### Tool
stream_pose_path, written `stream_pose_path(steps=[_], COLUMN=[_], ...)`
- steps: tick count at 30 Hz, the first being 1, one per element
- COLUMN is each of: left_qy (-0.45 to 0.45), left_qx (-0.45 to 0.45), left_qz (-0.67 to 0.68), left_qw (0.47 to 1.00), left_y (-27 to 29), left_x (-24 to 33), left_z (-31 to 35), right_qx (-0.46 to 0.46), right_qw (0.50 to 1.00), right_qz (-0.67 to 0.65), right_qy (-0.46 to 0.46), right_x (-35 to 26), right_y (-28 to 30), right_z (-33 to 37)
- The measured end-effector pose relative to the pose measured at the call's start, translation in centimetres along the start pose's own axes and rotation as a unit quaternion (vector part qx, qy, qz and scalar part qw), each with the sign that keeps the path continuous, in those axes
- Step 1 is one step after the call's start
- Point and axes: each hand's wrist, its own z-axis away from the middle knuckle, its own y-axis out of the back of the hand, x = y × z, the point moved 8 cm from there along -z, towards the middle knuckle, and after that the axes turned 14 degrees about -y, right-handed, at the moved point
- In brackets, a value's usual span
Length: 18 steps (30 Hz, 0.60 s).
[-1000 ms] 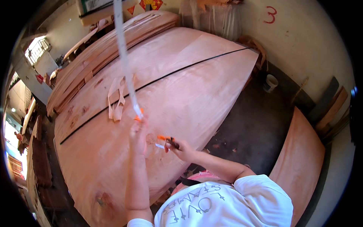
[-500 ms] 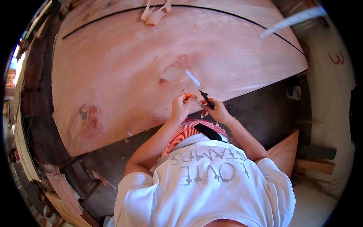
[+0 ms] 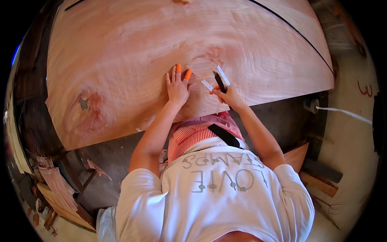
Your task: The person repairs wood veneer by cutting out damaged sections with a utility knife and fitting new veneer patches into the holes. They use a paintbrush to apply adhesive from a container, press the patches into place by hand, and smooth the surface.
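Seen from above, our left hand (image 3: 178,90) lies flat with fingers spread on a broad wood sheet (image 3: 133,76), probably to steady it. Orange covers (image 3: 178,68) cap two fingers, likely for protection. Over the sheet's near part, our right hand (image 3: 229,98) closes around a dark knife (image 3: 220,82), tip pointing away from us, presumably for safety. Two white strips (image 3: 207,85) flank it; we cannot tell whether both are held.

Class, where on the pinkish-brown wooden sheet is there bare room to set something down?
The broad wooden sheet is free between its ragged hole and the orange-tipped left hand, and between the right hand and the thin black line. Crowded: around the right hand, with its dark pointed tool and narrow white strips.
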Motion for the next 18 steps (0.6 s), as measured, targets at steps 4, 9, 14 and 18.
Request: stream_pose_path(steps=[4,9,14,18], left_qy=[0.000,0.017,0.016,-0.006], left_qx=[-0.005,-0.038,0.022,-0.053], left_qz=[-0.009,-0.011,0.009,-0.028], left_qw=[1.000,0.999,1.000,0.998], left_y=[-0.4,-0.4,-0.3,-1.9], left_x=[-0.4,-0.1,-0.6,0.3], left_z=[-0.3,-0.9,-0.6,-1.1], right_qx=[0.006,0.037,0.006,0.036], right_qw=[0.999,0.997,0.997,0.991], right_qz=[-0.011,0.071,0.080,0.132], right_qy=[0.042,0.005,0.009,0.012], right_x=[-2.8,-3.4,-3.6,-4.2], right_y=[-0.8,-1.3,-1.8,-1.7], right_z=[-5.3,-10.8,-12.2,-11.0])
